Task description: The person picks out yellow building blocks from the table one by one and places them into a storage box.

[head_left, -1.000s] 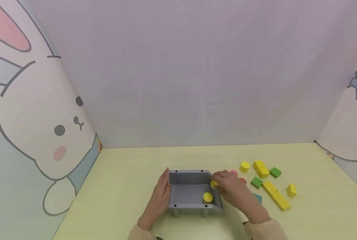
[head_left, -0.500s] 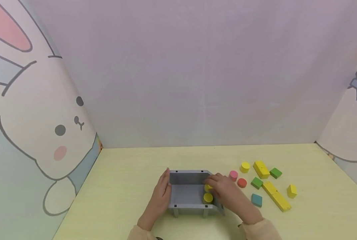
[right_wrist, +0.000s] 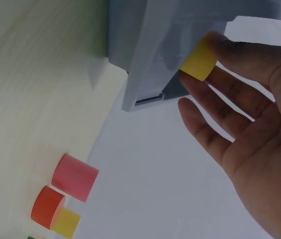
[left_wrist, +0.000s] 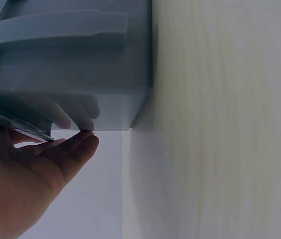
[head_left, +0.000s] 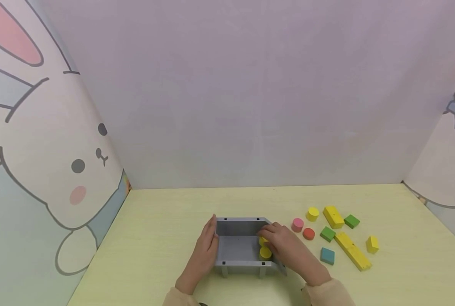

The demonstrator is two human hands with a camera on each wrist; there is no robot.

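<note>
Yellow piece (right_wrist: pixel 199 59) is sitting between the thumb and fingers of the right hand (head_left: pixel 282 245), inside the right part of the grey bin (head_left: pixel 237 248), low in the centre of the head view. That hand is pinching it, while the left hand (head_left: pixel 206 246) is laying nearly straight fingers along the bin's left end, apparently steadying it. Placing the piece seems to be the step in hand. Doing it well is calling for a low release: settling the piece flat on the bin's floor before parting the fingers, so that it isn't tipping or rolling. Whether it is already touching the floor is not showing, as the fingers are covering much of it. Knocking is looking like the main risk, because a yellow cylinder (head_left: pixel 265 253) is standing just beside it, nearer the bottom of the frame; whether the 2 are touching is hard to tell. To the left of both, the grey floor is showing. Outside the bin, toward the right of the frame, a pink cylinder (head_left: pixel 298 225), a red cylinder (head_left: pixel 308 233) and a teal block (head_left: pixel 327 256) are lying on the table (head_left: pixel 166 238).
</note>
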